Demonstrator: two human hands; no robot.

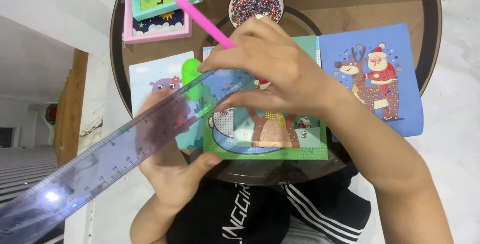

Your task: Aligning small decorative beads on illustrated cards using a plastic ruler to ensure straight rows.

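over the green picture card [310, 149], right hand [272, 69] pinches pink pen [200, 16]; left hand [172, 169] grips clear ruler [100, 159].

Clear ruler [115, 146] slanting over green bead picture [270, 129], pink pen [200, 16] tilted

ruler [100, 161] cut off lower left; picture [272, 134] centre hidden by right hand [272, 69]

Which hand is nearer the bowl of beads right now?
Right. The right hand, holding the pink pen, sits just below the bowl of beads; the left hand holds the ruler far lower.
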